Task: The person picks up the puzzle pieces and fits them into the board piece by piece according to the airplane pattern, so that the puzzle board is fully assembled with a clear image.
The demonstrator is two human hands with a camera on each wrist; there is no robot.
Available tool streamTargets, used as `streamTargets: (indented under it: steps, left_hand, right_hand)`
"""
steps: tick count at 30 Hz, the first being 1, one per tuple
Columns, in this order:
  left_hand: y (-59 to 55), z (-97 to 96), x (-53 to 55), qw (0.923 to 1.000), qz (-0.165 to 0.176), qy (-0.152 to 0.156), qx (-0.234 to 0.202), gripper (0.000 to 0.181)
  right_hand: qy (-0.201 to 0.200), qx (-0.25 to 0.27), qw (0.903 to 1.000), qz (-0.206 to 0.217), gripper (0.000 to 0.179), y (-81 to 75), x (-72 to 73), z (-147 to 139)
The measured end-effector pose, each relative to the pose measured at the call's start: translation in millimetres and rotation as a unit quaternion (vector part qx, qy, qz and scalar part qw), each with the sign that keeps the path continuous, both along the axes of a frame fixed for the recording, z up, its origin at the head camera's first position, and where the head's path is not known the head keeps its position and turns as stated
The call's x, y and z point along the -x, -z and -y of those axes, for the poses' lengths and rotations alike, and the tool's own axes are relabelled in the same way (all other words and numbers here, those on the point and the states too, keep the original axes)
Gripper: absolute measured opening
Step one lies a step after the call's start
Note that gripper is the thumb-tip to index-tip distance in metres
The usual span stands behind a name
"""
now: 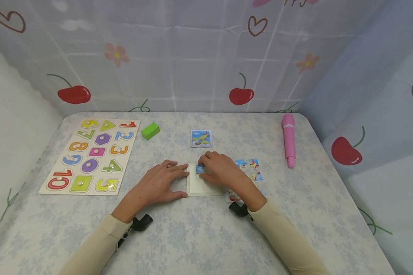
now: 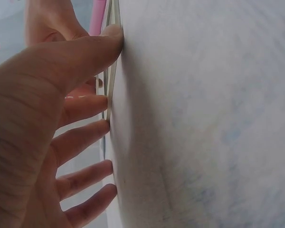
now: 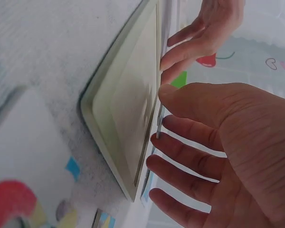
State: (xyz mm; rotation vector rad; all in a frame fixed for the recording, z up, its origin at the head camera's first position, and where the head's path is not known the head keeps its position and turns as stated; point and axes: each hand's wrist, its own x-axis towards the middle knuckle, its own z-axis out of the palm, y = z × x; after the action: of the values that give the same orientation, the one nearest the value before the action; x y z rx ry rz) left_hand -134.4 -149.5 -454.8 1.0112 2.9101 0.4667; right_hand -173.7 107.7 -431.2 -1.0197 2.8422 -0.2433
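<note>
In the head view, a shallow cream puzzle tray (image 1: 206,194) lies flat on the table between both hands. My left hand (image 1: 161,183) rests at its left edge, fingers extended and spread; in the left wrist view the thumb and fingertips are right at the tray's rim (image 2: 113,80). Over the tray's upper left corner, my right hand (image 1: 221,168) pinches a blue jigsaw piece (image 1: 199,169) between thumb and fingers. The right fingers partly hide it. Several loose jigsaw pieces (image 1: 254,163) lie right of the tray, some behind the right wrist.
A number and shape board (image 1: 93,192) lies at left, with a green block (image 1: 150,131) off its upper right corner. Behind the tray sits a small airplane picture card (image 1: 201,138). A pink microphone-shaped toy (image 1: 289,139) lies at the far right. A printed curtain (image 1: 192,76) hangs behind the table.
</note>
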Motion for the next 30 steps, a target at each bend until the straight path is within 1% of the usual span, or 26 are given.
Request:
streamTargets:
  steps: [5,13,19,23,30]
  left_hand:
    - [0.8,0.2,0.5,1.0,0.005,0.0,-0.003,0.067]
    - [1.3,1.4,0.2,0.9999,0.005,0.001,-0.009,0.067]
    - [1.5,1.6,0.9,0.9999,0.002,0.004,-0.012,0.067]
    - [2.8,2.0,1.6,1.0,0.001,0.002,-0.009,0.068]
    - [4.8,2.9,1.5,0.9999,0.0,0.003,-0.012,0.068]
  right_hand:
    - [-0.005,0.003,1.0,-0.007,0.033,1.9,-1.5,5.3]
    - [-0.017,0.004,0.9992,-0.036,0.031,2.5,-4.7,12.5]
    - [-0.031,0.018,0.9981,-0.051,0.022,4.0,-5.4,14.9]
    - [-0.033,0.029,0.9977,-0.052,0.02,5.7,-5.3,15.7]
    - [-0.027,0.032,0.9983,-0.04,0.02,6.9,-5.0,16.0]
